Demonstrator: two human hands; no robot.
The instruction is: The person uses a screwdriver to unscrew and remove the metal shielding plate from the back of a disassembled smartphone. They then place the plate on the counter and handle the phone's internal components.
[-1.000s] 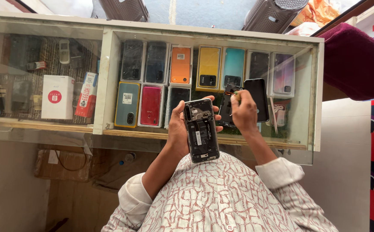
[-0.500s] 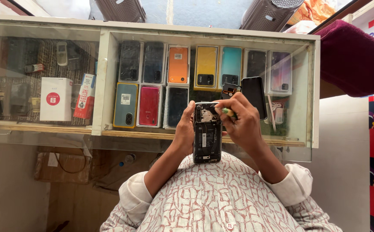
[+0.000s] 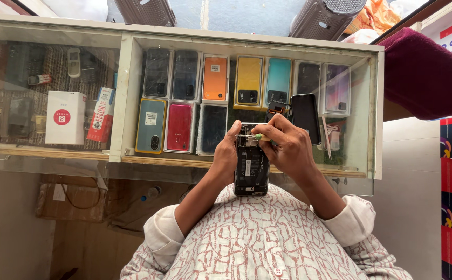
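The person wears a cream shirt with a reddish broken-line pattern, sleeves rolled above the wrists, hands (image 3: 283,150) bare.

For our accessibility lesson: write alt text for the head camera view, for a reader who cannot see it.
A left hand grips an opened black phone with exposed internals while the right hand presses a small green-tipped tool to its top edge, above a glass display counter of colourful phone cases.
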